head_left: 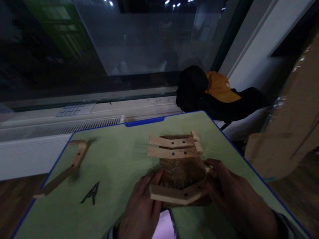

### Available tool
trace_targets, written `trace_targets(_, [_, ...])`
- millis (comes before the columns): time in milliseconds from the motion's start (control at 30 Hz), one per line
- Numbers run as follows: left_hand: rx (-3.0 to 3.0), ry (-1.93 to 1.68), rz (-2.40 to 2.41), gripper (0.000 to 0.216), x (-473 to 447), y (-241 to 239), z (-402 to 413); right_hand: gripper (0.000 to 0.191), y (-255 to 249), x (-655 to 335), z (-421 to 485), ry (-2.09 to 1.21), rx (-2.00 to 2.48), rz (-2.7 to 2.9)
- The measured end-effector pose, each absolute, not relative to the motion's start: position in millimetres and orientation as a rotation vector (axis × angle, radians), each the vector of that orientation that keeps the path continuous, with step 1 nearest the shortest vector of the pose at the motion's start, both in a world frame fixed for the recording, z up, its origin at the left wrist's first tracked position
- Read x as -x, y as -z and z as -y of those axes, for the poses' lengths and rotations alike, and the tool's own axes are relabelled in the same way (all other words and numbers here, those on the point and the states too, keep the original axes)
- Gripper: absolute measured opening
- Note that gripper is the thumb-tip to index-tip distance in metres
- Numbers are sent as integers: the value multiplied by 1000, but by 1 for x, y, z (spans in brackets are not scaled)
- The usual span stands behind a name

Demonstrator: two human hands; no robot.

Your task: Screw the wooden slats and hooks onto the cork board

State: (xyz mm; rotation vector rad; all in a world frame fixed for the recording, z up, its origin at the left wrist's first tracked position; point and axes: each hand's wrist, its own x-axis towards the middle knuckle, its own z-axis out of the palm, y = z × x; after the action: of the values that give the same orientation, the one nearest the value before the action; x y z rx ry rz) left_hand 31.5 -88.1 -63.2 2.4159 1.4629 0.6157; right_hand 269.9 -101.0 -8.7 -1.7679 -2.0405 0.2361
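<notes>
My left hand [143, 202] rests on the green table [117, 166], fingertips against the left end of a pale wooden piece [178, 194] that lies on a brown speckled board [180, 172]. My right hand [233, 196] curls round the right end of that same piece and the board's edge. Two more wooden strips with holes [173, 147] lie stacked across the far end of the board.
An L-shaped wooden bracket [66, 169] lies at the table's left edge, with dark screws or a small tool [91, 194] beside it. A black bag with an orange cap [219, 89] sits on the sill beyond. Cardboard boxes [291, 126] stand to the right. A pinkish phone [164, 227] lies near me.
</notes>
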Motion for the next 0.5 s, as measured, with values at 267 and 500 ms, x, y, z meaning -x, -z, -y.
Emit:
trace_targets(267, [-2150, -680, -1353, 30, -36, 46, 85, 17, -4, -284, 92, -61, 1797, 2034])
trace_targets(500, [-1600, -950, -1399, 31, -45, 41, 82, 20, 11, -279, 83, -74, 1695, 1975])
